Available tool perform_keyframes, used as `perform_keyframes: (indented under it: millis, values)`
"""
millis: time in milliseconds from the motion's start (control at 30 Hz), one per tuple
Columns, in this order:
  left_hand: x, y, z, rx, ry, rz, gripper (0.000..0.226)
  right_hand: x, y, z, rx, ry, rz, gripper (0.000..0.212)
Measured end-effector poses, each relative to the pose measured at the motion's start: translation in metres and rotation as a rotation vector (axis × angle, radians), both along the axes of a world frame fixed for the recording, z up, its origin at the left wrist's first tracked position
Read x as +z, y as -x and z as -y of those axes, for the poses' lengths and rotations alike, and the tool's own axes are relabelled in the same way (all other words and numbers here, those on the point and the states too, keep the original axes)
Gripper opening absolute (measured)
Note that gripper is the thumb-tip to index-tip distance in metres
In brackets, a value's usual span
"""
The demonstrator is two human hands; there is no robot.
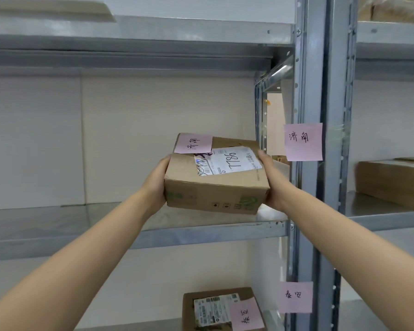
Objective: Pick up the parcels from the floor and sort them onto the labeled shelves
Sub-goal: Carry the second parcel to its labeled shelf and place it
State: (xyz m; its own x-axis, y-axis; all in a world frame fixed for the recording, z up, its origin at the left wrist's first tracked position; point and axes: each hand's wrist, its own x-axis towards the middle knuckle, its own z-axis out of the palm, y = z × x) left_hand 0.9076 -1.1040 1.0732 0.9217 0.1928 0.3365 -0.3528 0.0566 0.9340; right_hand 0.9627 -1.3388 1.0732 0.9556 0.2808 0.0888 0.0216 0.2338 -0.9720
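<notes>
- Left hand (157,185) and right hand (270,182) press flat against opposite sides of a cardboard parcel (215,177), clamping it between them.
- Parcel sits over the metal shelf (58,225); whether it touches is unclear.
- A pink shelf label (303,142) hangs at its 2 o'clock.
- A second parcel (222,309) lies at 6 o'clock, one shelf below.

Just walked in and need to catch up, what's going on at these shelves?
A person holds a cardboard parcel between the left hand and right hand, over the middle shelf. Its pink note matches the pink label on the post. Another parcel already lies on the shelf below.
</notes>
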Motion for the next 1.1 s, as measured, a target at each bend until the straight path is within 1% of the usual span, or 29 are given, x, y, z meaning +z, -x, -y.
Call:
perform_keyframes:
  millis: [100, 167, 267, 400, 467, 533, 667, 800, 900, 1000, 1100]
  values:
    - [-0.006, -0.004, 0.011, -0.022, 0.105, -0.045, 0.031, 0.001, -0.002, 0.001, -0.043, -0.134, -0.043, 0.063]
    - [-0.008, -0.005, 0.015, -0.01, 0.137, -0.059, 0.031, -0.002, -0.004, 0.001, -0.104, -0.212, -0.053, 0.061]
    - [-0.014, -0.006, 0.019, 0.016, 0.174, -0.098, 0.036, -0.008, -0.007, 0.002, -0.143, -0.259, -0.027, 0.058]
    - [-0.022, -0.008, 0.024, 0.019, 0.259, -0.156, 0.054, -0.019, -0.008, 0.002, -0.148, -0.223, -0.029, 0.052]
    - [-0.026, -0.01, 0.028, 0.007, 0.253, -0.162, 0.051, -0.023, -0.01, 0.003, -0.157, -0.181, -0.033, 0.05]
    - [-0.032, -0.011, 0.03, -0.004, 0.226, -0.175, 0.041, -0.028, -0.01, 0.003, -0.16, -0.125, -0.052, 0.045]
    - [-0.039, -0.014, 0.031, 0.005, 0.173, -0.19, 0.034, -0.038, -0.013, 0.0, -0.212, -0.066, -0.083, 0.05]
    - [-0.037, -0.013, 0.03, 0.016, 0.143, -0.205, 0.038, -0.038, -0.013, 0.001, -0.192, -0.07, -0.069, 0.041]
    - [-0.037, -0.011, 0.032, 0.008, 0.124, -0.184, 0.04, -0.039, -0.012, 0.002, -0.179, -0.08, -0.051, 0.04]
    - [-0.04, -0.011, 0.029, -0.012, 0.164, -0.153, 0.046, -0.041, -0.014, 0.002, -0.186, -0.079, -0.063, 0.044]
    - [-0.042, -0.009, 0.029, -0.012, 0.232, -0.128, 0.046, -0.047, -0.017, -0.001, -0.276, -0.021, -0.058, 0.052]
